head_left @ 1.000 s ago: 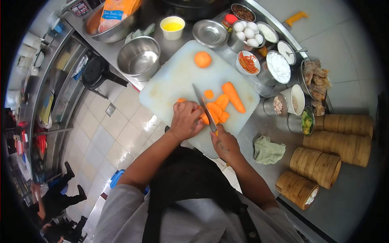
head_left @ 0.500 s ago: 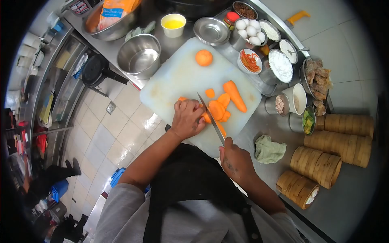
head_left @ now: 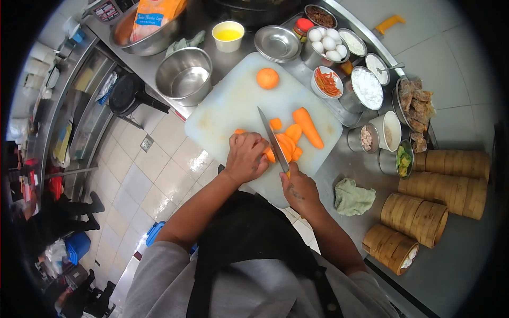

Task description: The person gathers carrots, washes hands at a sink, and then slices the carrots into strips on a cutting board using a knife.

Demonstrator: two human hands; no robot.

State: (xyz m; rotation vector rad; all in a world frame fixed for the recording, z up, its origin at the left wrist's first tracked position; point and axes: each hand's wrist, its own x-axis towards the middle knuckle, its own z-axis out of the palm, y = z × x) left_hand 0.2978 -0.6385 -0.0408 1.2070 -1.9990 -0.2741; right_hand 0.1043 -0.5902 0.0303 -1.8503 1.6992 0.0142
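My left hand [head_left: 246, 157] is closed over a carrot [head_left: 270, 156] on the white cutting board [head_left: 212, 114], its fingers curled and hiding most of it. An orange end shows past the knuckles. My right hand [head_left: 300, 192] grips a kitchen knife [head_left: 272, 137] by its handle, the blade slanting up and left beside the held carrot. Cut carrot slices [head_left: 287, 144] lie against the blade's right side. Farther right rests a peeled carrot length [head_left: 308, 127], with a small piece [head_left: 275, 124] near the blade. A round orange-coloured thing [head_left: 268, 78] sits at the board's far end.
Left of the board stands a steel pot [head_left: 184, 74]; beyond are a cup of yellow liquid [head_left: 228, 36] and a steel dish [head_left: 277, 42]. Rightward are a bowl of eggs [head_left: 327, 42], carrot shreds [head_left: 327, 82], white powder [head_left: 367, 87], a green cloth [head_left: 354, 197] and bamboo steamers [head_left: 413, 217].
The knife has shifted left and turned more upright, its blade now showing broadside. My right hand has moved up and left. My left hand stays on the carrot; the slices sit closer together.
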